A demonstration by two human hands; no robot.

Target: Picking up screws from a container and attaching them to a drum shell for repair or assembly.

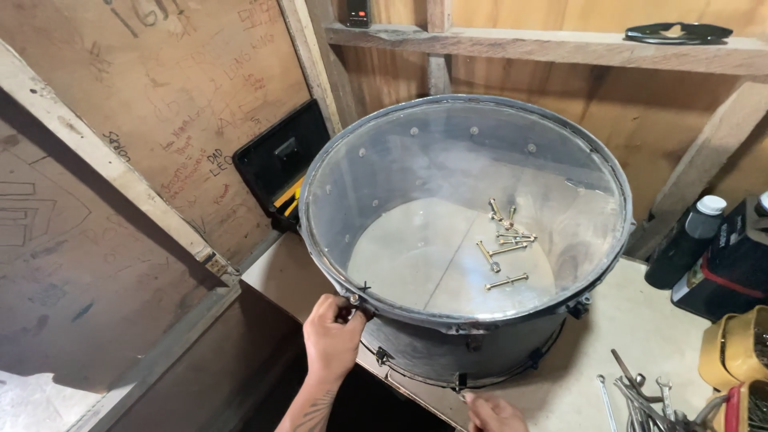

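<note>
A large grey drum stands on a pale workbench, its clear top head showing the inside. Several loose metal tension rods lie on the clear head, right of centre. My left hand grips the metal rim at the drum's near-left side, fingers pinched on a small lug or bolt there. My right hand shows only partly at the bottom edge, touching the lower rim of the drum near the front; whether it holds anything is hidden.
A black and yellow tool case leans behind the drum on the left. Several wrenches lie at the bench's right front. Dark bottles and yellow tools stand at the right. A wooden shelf runs above.
</note>
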